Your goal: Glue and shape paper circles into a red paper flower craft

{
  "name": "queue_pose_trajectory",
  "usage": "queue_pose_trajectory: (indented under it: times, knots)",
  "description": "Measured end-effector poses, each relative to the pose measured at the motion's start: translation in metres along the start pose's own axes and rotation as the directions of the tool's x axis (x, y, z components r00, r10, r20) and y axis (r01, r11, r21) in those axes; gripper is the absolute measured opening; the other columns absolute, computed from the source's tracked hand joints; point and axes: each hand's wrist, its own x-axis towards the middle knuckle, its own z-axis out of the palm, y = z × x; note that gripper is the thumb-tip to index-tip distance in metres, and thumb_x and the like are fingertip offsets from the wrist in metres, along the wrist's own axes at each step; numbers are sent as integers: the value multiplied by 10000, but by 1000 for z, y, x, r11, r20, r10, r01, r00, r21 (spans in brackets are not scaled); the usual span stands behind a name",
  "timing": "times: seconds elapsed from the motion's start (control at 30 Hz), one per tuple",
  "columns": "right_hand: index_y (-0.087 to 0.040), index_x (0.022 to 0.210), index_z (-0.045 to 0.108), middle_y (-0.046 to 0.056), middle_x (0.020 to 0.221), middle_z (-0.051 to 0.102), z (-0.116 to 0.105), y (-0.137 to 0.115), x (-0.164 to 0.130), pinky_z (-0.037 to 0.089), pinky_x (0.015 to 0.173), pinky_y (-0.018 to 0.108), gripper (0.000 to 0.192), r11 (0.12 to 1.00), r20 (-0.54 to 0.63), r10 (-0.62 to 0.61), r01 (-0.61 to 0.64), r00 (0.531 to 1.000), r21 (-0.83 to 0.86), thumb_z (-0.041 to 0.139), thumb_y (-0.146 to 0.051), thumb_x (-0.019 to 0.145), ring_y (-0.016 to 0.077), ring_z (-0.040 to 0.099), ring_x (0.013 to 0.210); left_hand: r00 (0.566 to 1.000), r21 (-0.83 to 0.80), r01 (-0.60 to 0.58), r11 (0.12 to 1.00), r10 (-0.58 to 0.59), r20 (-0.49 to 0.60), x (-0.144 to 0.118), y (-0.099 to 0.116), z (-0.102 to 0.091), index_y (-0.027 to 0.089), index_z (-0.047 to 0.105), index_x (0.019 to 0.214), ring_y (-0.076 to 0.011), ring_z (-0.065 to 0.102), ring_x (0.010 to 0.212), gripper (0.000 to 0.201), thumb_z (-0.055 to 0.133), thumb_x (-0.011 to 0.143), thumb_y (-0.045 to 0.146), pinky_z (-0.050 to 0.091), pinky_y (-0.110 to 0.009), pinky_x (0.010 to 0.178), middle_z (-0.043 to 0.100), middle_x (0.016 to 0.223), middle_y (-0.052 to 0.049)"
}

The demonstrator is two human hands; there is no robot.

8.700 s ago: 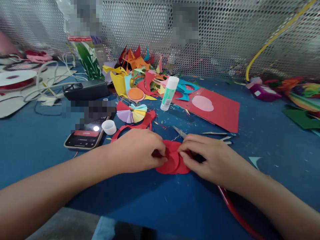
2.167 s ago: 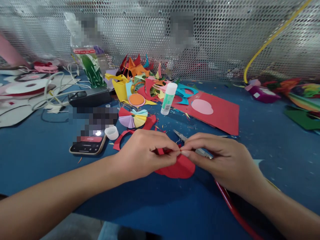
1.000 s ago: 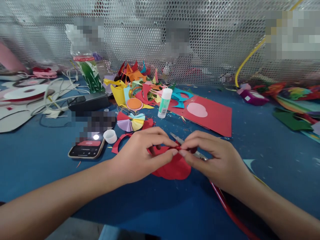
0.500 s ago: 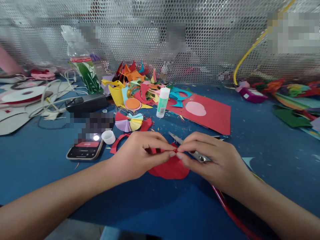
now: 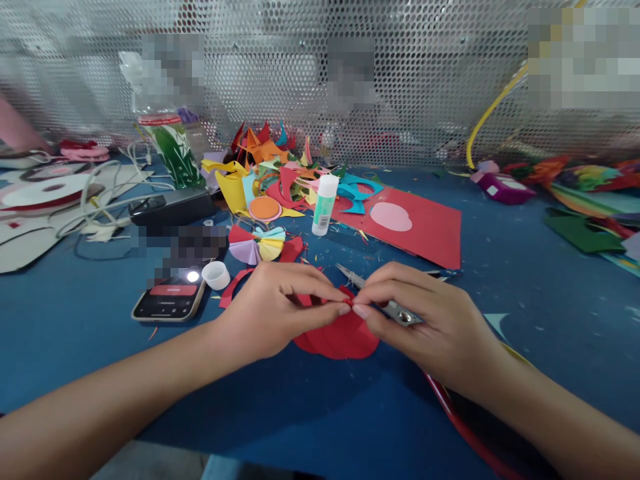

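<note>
Fingertip to fingertip, the left hand (image 5: 273, 310) and right hand (image 5: 430, 320) pinch a fold at the top edge of a red paper piece (image 5: 336, 335) with rounded lobes, flat on the blue table (image 5: 320, 413). Metal scissors (image 5: 387, 308) lie partly hidden under the right hand, only blades and pivot showing. Beyond stand a white glue stick (image 5: 324, 205), a pleated paper fan (image 5: 257, 241), a red card sheet (image 5: 425, 227) bearing a pink cutout, and a phone (image 5: 169, 301) beside a small white cap (image 5: 216, 275). Perforated metal mesh (image 5: 425, 73) backs the table.
</note>
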Motion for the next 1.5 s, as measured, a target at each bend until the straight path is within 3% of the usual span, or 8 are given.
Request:
queue_pose_trajectory:
  times: [0.63,0.77,0.9,1.1,1.33,1.5]
  knots:
    - [-201,831,599,5,798,601,3,-2,1,471,668,206,72,1000,89,-5,3,996,23,537,-170,849,98,572,730,996,168,-48,985,36,79,-3,3,-2,117,687,692,-59,578,604,44,679,715,154,431,-137,568,665,693,-14]
    - [-198,826,595,13,786,608,1,-2,1,479,656,225,46,1000,24,0,-1,1000,17,555,-176,830,111,580,730,993,128,63,990,-75,93,-3,3,-1,142,672,739,-56,579,600,55,640,754,185,420,-120,521,674,697,13]
    - [-195,869,591,35,833,619,-1,-1,0,485,689,257,69,1000,-3,-1,0,1000,-17,571,-178,805,137,594,783,990,85,136,987,-139,24,-3,3,-1,151,671,745,-64,581,576,91,631,765,231,414,-120,475,677,665,18]
    - [-225,874,571,6,846,668,0,-3,-1,493,712,256,102,997,21,59,-60,998,43,560,-152,804,139,630,797,995,113,94,989,-91,-32,-4,3,0,161,681,746,-108,624,634,67,648,749,218,479,-165,543,703,709,-7]
    - [-219,798,592,-24,790,687,1,-6,-3,473,649,201,123,991,18,124,-125,992,55,564,-102,776,112,644,719,999,170,45,985,-43,-14,-8,0,3,179,638,761,-63,589,599,23,642,751,199,456,-134,527,678,718,27]
    - [-225,773,609,-40,765,692,2,-9,-2,464,611,190,140,981,53,169,-173,984,82,572,-91,767,101,635,665,1000,168,-2,986,5,-18,-9,-2,4,173,543,760,-59,561,600,107,645,752,206,443,-128,507,622,725,30]
